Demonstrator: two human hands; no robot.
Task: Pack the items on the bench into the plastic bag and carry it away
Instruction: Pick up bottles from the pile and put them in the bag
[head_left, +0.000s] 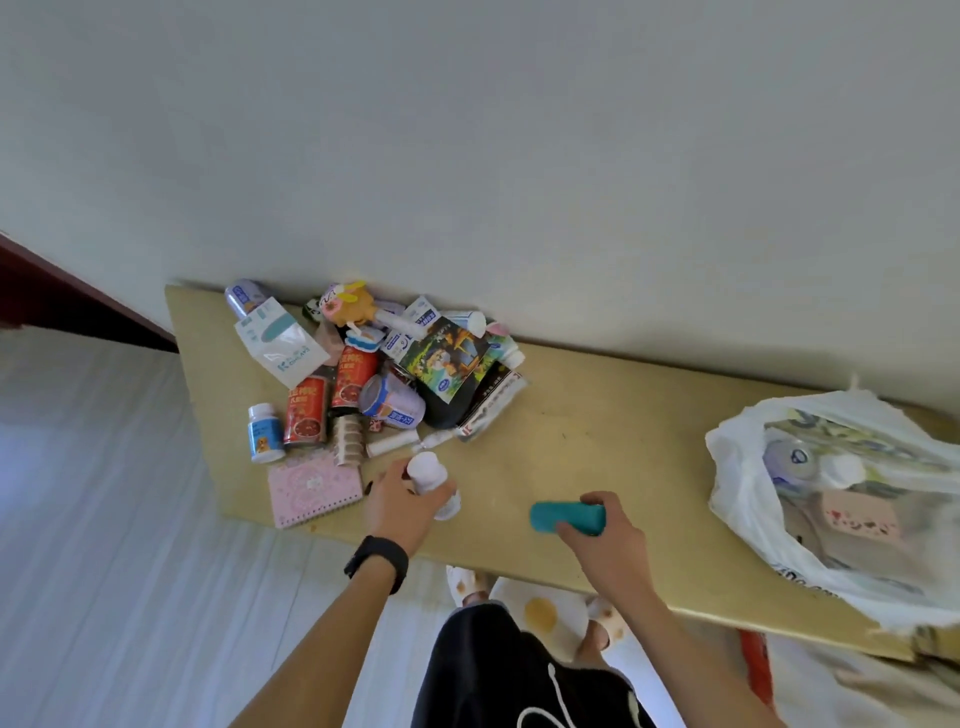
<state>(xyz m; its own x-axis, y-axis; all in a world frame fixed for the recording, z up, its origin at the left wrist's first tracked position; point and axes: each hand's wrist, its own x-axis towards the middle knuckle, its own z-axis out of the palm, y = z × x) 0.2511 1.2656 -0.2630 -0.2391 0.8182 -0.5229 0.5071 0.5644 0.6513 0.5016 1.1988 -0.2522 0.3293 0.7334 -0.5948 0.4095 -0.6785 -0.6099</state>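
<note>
While the plastic bag (735, 470) lies open and part-filled at the bench's (597, 431) right end, the pile of items (374, 364) sits far left. Left hand (397, 506) grips a white bottle (426, 467); right hand (605, 535) grips a teal case (561, 517), both near edge.

We counted on worktop (597, 431): red cans (306, 413), two; purple cans (389, 400) in heap, two; blue-label bottle (265, 434), one; white bottle (428, 475), one, in left grip (400, 501); pink notebook (314, 491), one; teal case (566, 517), one, in right grip (602, 532); plastic bag (753, 467), one. Rest of heap too jumbled; we left it untallied.
</note>
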